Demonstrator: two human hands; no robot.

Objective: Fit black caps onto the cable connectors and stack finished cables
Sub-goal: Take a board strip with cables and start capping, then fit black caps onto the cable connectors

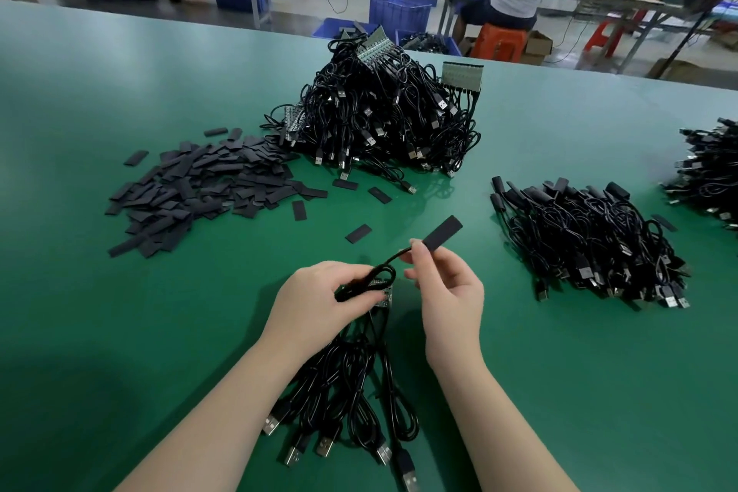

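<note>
My left hand [319,300] grips a looped black cable [383,272] and the top of a bundle of black USB cables [351,399] that trails toward me on the green table [120,92]. One cable end arcs up from the left hand toward my right hand [443,288]. Between thumb and fingers, the right hand pinches a flat black cap [443,234] by its lower end, and the cap points up and to the right. A heap of loose black caps [199,192] lies to the left. Capped cables [591,244] are stacked at the right.
A big tangle of uncapped cables [383,112] on small connector boards sits behind the middle of the table. More cables [711,176] lie at the far right edge. Single caps [358,233] are scattered near my hands. A person on an orange stool [499,42] works beyond the table.
</note>
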